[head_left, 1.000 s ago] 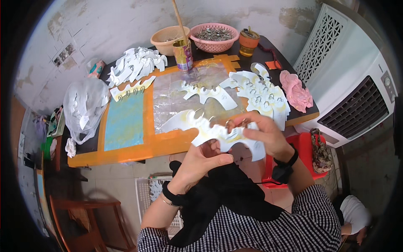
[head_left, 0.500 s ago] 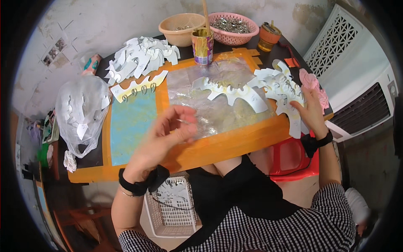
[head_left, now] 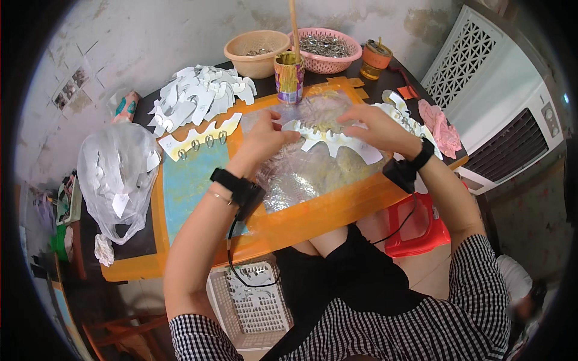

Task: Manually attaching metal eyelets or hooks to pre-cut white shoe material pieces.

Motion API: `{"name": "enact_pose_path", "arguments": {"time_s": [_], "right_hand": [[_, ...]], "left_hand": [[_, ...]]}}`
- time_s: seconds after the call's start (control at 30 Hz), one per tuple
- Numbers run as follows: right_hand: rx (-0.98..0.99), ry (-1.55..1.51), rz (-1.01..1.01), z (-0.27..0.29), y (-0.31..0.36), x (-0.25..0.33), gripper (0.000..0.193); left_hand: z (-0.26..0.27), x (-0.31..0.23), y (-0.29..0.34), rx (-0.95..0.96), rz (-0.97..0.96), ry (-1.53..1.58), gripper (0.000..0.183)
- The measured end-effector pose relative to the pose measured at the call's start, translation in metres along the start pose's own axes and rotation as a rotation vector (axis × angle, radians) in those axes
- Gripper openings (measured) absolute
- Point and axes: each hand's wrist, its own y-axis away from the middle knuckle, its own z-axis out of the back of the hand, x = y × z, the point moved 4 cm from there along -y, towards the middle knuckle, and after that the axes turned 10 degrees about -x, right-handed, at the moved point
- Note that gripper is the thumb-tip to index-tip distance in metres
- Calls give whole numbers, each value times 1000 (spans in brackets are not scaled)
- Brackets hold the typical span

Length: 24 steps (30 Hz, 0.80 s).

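Note:
A white scalloped cutout [head_left: 337, 142] with yellow smears and small metal loops along its upper edge lies on the clear plastic sheet [head_left: 289, 186]. My left hand [head_left: 268, 137] hovers at the cutout's left end, fingers curled; anything small in them is too hard to see. Over the right part of the cutout reaches my right hand [head_left: 382, 129], its thumb and forefinger apart. To the left, on the blue sheet's upper edge, rests another white cutout [head_left: 201, 141] with several metal loops. More loop-bearing cutouts [head_left: 400, 114] are heaped at the right, partly behind my right hand.
Plain white cutouts [head_left: 201, 96] are piled at the back left, near a plastic bag [head_left: 117, 180]. A paint-stained cup [head_left: 289, 81] with a stick stands before a peach basin [head_left: 241, 57] and a pink basket [head_left: 337, 63] of metal pieces. An orange-wrapped jar [head_left: 376, 60] is behind right.
My right hand has left the heap at the right and come over the middle cutout. My left hand has moved up and right to that cutout's left end. The view has shifted slightly.

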Motion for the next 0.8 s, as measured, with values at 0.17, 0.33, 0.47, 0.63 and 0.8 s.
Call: {"name": "enact_pose_path", "arguments": {"time_s": [0.17, 0.33, 0.47, 0.63, 0.8], "right_hand": [[78, -66, 81, -29, -9, -13, 36], [87, -40, 117, -38, -10, -13, 37], [7, -225, 107, -24, -14, -10, 32], [153, -791, -133, -23, -15, -6, 28], [40, -1019, -276, -12, -7, 10, 27]], "left_hand": [[-14, 6, -13, 11, -172, -336, 51], [-12, 5, -8, 18, -57, -185, 42], [-15, -9, 8, -28, 60, 281, 33], [-2, -10, 18, -12, 143, 723, 29], [-38, -25, 51, -9, 210, 955, 48]]}}
